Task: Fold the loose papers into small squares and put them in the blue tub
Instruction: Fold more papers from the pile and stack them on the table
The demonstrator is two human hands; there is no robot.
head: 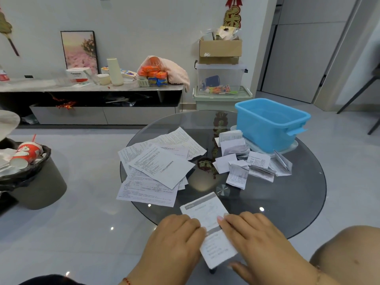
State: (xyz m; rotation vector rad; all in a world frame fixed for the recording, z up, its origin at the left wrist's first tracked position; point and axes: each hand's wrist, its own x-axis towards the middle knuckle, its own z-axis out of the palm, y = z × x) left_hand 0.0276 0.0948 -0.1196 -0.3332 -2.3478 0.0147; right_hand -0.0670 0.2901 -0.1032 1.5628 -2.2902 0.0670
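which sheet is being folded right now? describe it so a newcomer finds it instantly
On the round glass table, look at the near edge, away from the blue tub. The sheet being folded lies between the left hand and right hand; unlike the loose pile, hands press on it.

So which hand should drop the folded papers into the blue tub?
Probably the right hand: the blue tub and the folded papers lie on its side of the table, while the left hand is nearer the unfolded sheets.
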